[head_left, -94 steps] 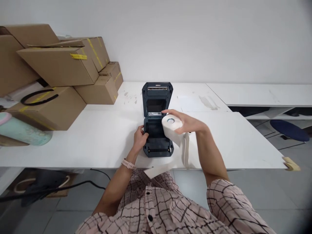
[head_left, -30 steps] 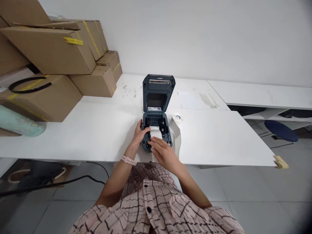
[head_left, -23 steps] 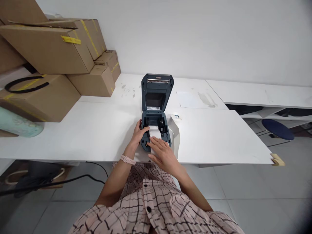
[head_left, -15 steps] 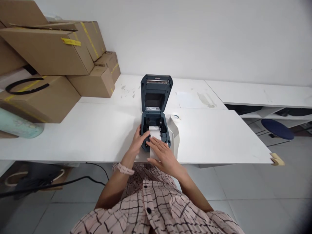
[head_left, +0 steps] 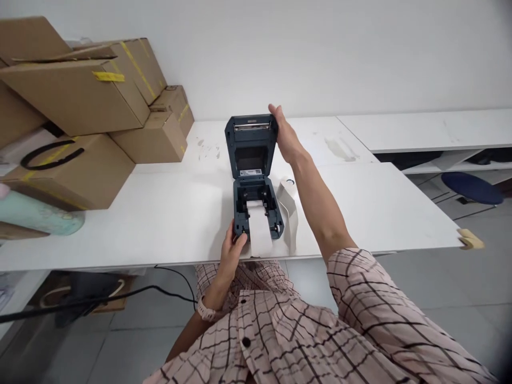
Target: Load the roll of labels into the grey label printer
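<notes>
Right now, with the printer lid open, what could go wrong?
The left hand is at the front-left corner of the printer base; if the right hand slipped off the lid, the left might get pinched. The white paper strip running over the front could crease or skew.

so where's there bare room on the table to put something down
On the white table, left: between the boxes and bottle and the open printer. Right: from the right forearm to the yellowish corner piece. Crowded: the left end, under boxes and bottle, and by the printer's right side, where a roll and loose strip lie.
</notes>
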Demonstrator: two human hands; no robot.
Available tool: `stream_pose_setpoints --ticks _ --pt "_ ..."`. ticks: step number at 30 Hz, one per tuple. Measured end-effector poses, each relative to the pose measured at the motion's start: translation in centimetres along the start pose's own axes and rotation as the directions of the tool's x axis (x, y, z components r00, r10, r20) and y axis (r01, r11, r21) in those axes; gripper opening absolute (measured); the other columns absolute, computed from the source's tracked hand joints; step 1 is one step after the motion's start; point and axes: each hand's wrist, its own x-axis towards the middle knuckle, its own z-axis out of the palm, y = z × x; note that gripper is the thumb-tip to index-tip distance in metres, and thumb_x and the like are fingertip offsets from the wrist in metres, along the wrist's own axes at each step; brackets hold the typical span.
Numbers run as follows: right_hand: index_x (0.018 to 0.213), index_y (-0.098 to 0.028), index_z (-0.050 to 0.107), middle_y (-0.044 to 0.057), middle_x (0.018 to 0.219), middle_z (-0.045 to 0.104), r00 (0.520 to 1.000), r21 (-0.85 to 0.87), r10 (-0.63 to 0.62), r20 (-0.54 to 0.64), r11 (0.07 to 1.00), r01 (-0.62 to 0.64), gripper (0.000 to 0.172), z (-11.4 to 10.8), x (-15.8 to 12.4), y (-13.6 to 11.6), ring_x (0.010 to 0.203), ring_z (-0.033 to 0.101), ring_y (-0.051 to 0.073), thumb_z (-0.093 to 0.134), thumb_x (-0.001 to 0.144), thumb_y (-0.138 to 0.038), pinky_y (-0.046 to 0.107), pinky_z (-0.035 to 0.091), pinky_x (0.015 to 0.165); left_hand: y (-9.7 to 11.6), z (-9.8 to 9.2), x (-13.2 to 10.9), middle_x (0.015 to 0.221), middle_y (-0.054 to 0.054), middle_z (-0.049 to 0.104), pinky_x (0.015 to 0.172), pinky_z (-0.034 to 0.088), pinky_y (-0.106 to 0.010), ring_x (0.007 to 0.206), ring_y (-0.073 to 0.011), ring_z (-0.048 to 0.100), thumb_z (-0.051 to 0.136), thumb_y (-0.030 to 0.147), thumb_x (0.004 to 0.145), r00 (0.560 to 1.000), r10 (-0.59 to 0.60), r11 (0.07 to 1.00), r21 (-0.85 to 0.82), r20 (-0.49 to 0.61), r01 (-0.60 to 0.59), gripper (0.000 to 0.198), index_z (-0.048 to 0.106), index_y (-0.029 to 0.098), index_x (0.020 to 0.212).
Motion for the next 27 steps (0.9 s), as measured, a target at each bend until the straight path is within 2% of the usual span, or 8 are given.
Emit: stream_pose_setpoints --ticks 3,7,9,11,15,17,19,27 --pt "0.164 -0.031 0.029 0.001 0.165 0.043 0.995 0.070 0.103 0.012 0.992 -0.104 0.081 0.5 -4.8 -3.1 0.157 0.036 0.030 -0.001 0.102 -0.074 0.060 0.028 0.127 0.1 -1.3 0.2 0.168 -0.004 0.043 0.124 0.040 -0.040 0.157 -0.0312 0.036 0.056 0.061 0.096 0.999 -0.041 0.999 0.025 0.009 0.041 0.070 0.045 0.031 0.158" --pt "0.146 -0.039 0.054 0.001 0.142 0.064 0.970 0.027 0.223 -0.098 0.975 -0.221 0.063 2.1 -15.7 -8.3 0.143 0.053 0.025 0.013 0.107 -0.066 0.051 0.038 0.126 0.8 -2.2 1.4 0.174 -0.003 0.029 0.129 0.030 -0.043 0.161 -0.0314 0.026 0.049 0.066 0.098 1.000 0.011 0.999 0.035 -0.021 -0.010 0.077 0.035 0.029 0.164" --pt "0.138 -0.039 0.060 0.003 0.142 0.064 0.947 -0.030 0.288 -0.141 0.955 -0.295 0.046 3.4 -20.1 -9.7 0.145 0.052 0.026 0.033 0.107 -0.061 0.050 0.038 0.126 1.6 -2.0 2.3 0.176 -0.002 0.023 0.131 0.025 -0.043 0.163 -0.0304 0.020 0.050 0.065 0.099 0.997 0.070 0.997 0.042 -0.039 -0.068 0.078 0.031 0.030 0.165" --pt "0.147 -0.037 0.052 0.006 0.154 0.055 0.913 -0.055 0.376 -0.156 0.920 -0.388 0.047 4.8 -23.0 -10.1 0.149 0.046 0.029 0.045 0.105 -0.057 0.051 0.039 0.125 2.5 -1.3 3.2 0.177 -0.002 0.020 0.131 0.026 -0.044 0.164 -0.0313 0.016 0.057 0.063 0.097 0.995 0.091 0.994 0.059 -0.036 -0.089 0.081 0.029 0.031 0.166" --pt "0.166 -0.034 0.021 0.009 0.172 0.031 0.774 0.172 0.630 -0.072 0.772 -0.612 0.082 6.3 -25.2 -9.4 0.157 0.035 0.032 0.058 0.097 -0.060 0.052 0.042 0.124 3.6 0.5 4.3 0.174 -0.009 0.030 0.124 0.041 -0.045 0.157 -0.0359 0.033 0.075 0.056 0.086 0.998 0.038 0.999 0.028 0.045 -0.039 0.098 0.025 0.030 0.166" --pt "0.167 -0.035 0.020 0.007 0.172 0.031 0.696 0.333 0.718 -0.006 0.658 -0.675 0.094 6.3 -25.5 -9.0 0.156 0.036 0.033 0.068 0.090 -0.062 0.053 0.041 0.125 3.8 1.0 4.3 0.169 -0.012 0.038 0.118 0.048 -0.046 0.152 -0.0363 0.043 0.075 0.054 0.086 0.995 0.026 1.000 -0.011 0.093 -0.025 0.097 0.025 0.029 0.165" --pt "0.166 -0.036 0.024 0.006 0.171 0.034 0.655 0.420 0.755 0.037 0.582 -0.696 0.101 6.2 -25.5 -8.7 0.155 0.038 0.034 0.076 0.084 -0.063 0.053 0.039 0.126 3.8 1.1 4.3 0.167 -0.013 0.041 0.115 0.050 -0.046 0.150 -0.0363 0.045 0.075 0.053 0.086 0.994 0.034 0.999 -0.023 0.102 -0.032 0.094 0.028 0.028 0.164" --pt "0.166 -0.038 0.022 0.004 0.169 0.038 0.686 0.412 0.726 0.056 0.609 -0.678 0.099 5.9 -25.9 -8.3 0.155 0.040 0.032 0.075 0.085 -0.061 0.054 0.038 0.127 3.5 0.8 4.7 0.157 -0.016 0.052 0.111 0.051 -0.048 0.139 -0.0347 0.055 0.077 0.052 0.082 0.993 0.101 0.994 0.045 0.057 -0.104 0.085 0.042 0.024 0.155"
